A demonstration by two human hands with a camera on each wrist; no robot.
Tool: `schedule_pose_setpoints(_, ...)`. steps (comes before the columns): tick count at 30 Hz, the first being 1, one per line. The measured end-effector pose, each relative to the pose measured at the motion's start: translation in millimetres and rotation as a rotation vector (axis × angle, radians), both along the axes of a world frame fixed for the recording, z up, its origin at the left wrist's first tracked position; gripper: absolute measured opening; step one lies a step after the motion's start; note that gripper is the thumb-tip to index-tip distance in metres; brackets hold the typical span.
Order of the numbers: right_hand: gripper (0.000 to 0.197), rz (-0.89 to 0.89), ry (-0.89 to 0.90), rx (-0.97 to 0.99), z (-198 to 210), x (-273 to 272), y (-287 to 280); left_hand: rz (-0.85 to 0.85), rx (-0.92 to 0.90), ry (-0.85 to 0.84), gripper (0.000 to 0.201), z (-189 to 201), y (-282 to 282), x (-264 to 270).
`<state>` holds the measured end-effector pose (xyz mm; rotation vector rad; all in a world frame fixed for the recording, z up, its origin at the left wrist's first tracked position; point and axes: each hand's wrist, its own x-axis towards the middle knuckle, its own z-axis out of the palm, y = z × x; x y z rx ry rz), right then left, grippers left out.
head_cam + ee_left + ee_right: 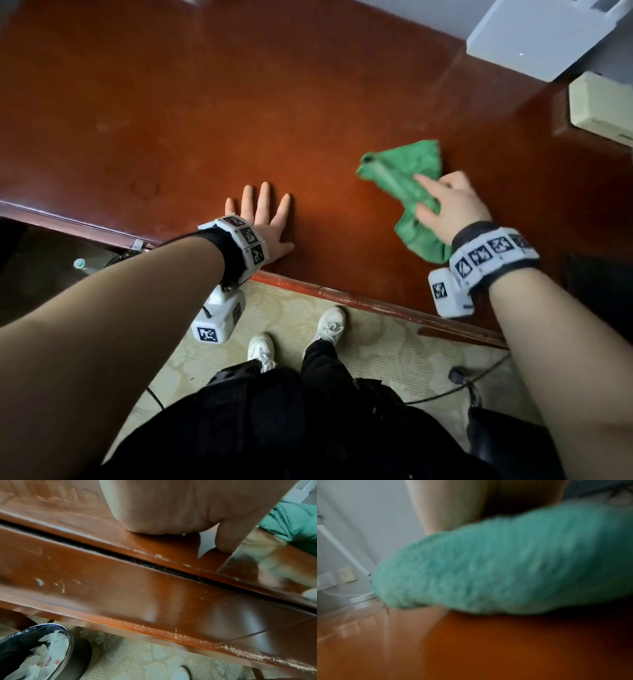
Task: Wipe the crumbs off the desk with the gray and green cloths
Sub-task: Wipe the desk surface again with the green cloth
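My left hand (262, 219) lies flat and open on the red-brown desk (239, 120), close to its front edge, fingers spread. In the left wrist view its palm (163, 507) and thumb press the desk edge. My right hand (445, 205) grips a crumpled green cloth (400, 164) on the desk to the right, with the index finger lying over it. The right wrist view is blurred, showing the green cloth (505, 563) bunched under the palm. Fine crumbs (188, 635) lie along the desk's lower front ledge. No gray cloth is in view.
A white device (534, 34) and a beige box (599, 106) stand at the desk's far right. A waste bin (34, 653) with white scraps sits on the floor below the left hand. My shoes (329, 325) and a black cable (479, 377) are on the patterned carpet.
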<state>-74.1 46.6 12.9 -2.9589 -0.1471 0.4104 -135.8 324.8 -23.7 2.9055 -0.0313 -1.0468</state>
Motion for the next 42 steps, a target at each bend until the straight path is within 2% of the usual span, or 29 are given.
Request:
schedule_pose_setpoints(2,0.056,-0.295,0.012,-0.016,-5.4,20.9,-1.2,0.005,0.001,0.006,0.08,0.3,-0.1,0.4)
schedule_pose_setpoints(3,0.057,-0.353,0.03,-0.029,-8.5,25.5,5.0,0.006,0.002,0.009,0.08,0.5,-0.4,0.6)
schedule_pose_setpoints(4,0.057,-0.335,0.04,-0.065,-11.0,26.3,14.5,0.005,0.003,0.013,0.08,0.7,-0.7,1.0)
schedule_pose_setpoints(7,0.059,-0.046,0.042,-0.166,-14.2,9.3,50.9,-0.007,0.014,0.019,0.08,0.7,-1.8,2.2)
schedule_pose_setpoints(11,0.059,0.35,0.129,-0.099,-11.1,-28.8,73.5,0.002,0.002,-0.027,0.082,-1.5,-1.4,0.7)
schedule_pose_setpoints(13,0.057,0.418,0.131,-0.09,-1.7,-30.0,59.2,0.002,0.001,-0.034,0.082,-1.6,-1.3,0.7)
schedule_pose_setpoints(15,0.055,0.226,-0.009,-0.059,5.2,-13.3,29.9,-0.004,0.006,-0.021,0.082,-1.7,-0.7,0.7)
schedule_pose_setpoints(17,0.053,-0.097,-0.15,-0.078,5.8,9.1,-10.4,0.003,0.001,-0.032,0.082,-3.2,-1.3,0.1)
schedule_pose_setpoints(19,0.05,-0.383,-0.078,-0.152,-3.4,28.0,-40.3,0.017,-0.001,-0.063,0.082,-4.5,-2.3,-1.2)
schedule_pose_setpoints(21,0.048,-0.503,0.065,-0.164,-18.3,40.4,-45.3,0.035,0.0,-0.071,0.084,-2.9,-3.3,-2.1)
schedule_pose_setpoints(23,0.048,-0.413,0.065,-0.147,-25.3,42.2,-28.7,0.036,0.003,-0.069,0.086,1.7,-4.9,4.0)
schedule_pose_setpoints(25,0.049,-0.153,0.017,-0.121,-25.2,32.1,-0.3,0.039,0.001,-0.087,0.086,5.7,-5.4,18.6)
schedule_pose_setpoints(28,0.051,0.263,0.082,-0.068,-17.1,9.2,32.4,0.085,-0.008,-0.157,0.086,10.1,-7.8,51.5)
schedule_pose_setpoints(30,0.05,0.373,0.113,-0.014,-10.5,9.8,26.7,0.145,-0.031,-0.17,0.086,13.4,-12.6,73.1)
schedule_pose_setpoints(32,0.048,0.257,0.05,0.066,-1.7,30.8,4.2,0.173,-0.039,-0.15,0.087,14.5,-18.0,90.0)
schedule_pose_setpoints(35,0.046,-0.113,-0.159,0.092,6.3,71.4,-43.2,0.206,-0.022,-0.118,0.088,11.1,-21.0,102.9)
schedule_pose_setpoints(37,0.045,-0.407,-0.113,0.038,5.3,97.7,-67.9,0.227,-0.008,-0.107,0.088,7.0,-19.0,104.0)
schedule_pose_setpoints(39,0.045,-0.597,0.053,0.011,-1.0,118.6,-72.8,0.225,0.001,-0.104,0.089,4.2,-17.1,102.2)
schedule_pose_setpoints(40,0.045,-0.586,0.095,-0.002,-4.6,124.3,-66.2,0.224,0.003,-0.109,0.09,3.6,-16.4,102.2)
schedule_pose_setpoints(42,0.047,-0.355,0.065,-0.039,-12.0,124.7,-38.8,0.224,0.005,-0.112,0.093,3.4,-15.5,105.5)
